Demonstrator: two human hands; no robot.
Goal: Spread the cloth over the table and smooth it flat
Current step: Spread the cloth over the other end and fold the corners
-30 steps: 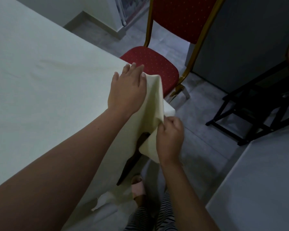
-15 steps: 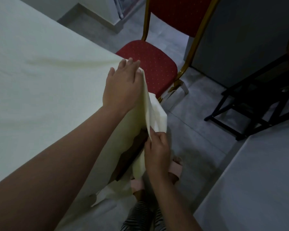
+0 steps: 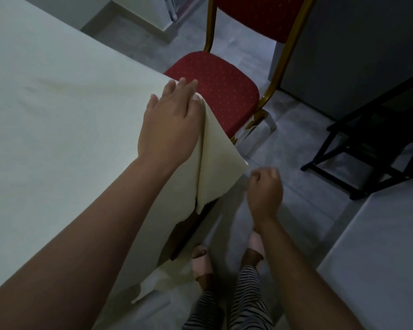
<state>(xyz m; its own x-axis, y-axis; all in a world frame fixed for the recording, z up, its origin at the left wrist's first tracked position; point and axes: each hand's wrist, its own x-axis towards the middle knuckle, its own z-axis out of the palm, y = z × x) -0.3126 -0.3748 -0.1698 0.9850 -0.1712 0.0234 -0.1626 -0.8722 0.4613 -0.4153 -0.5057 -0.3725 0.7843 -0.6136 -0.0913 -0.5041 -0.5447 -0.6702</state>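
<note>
Grey tiled floor [image 3: 296, 148]; red dotted chair [image 3: 215, 84] with gilt frame behind the worktop [image 3: 185, 231] corner. Cream matte cloth [image 3: 57, 139] covers the worktop, its corner hanging in a creased flap. Since half a second ago the right hand [image 3: 264, 189] has let go of the flap. It now sits apart from it, fingers curled on nothing, tightness unclear through blur. Left hand [image 3: 169, 122] stays flat on the corner, fingers straight.
</note>
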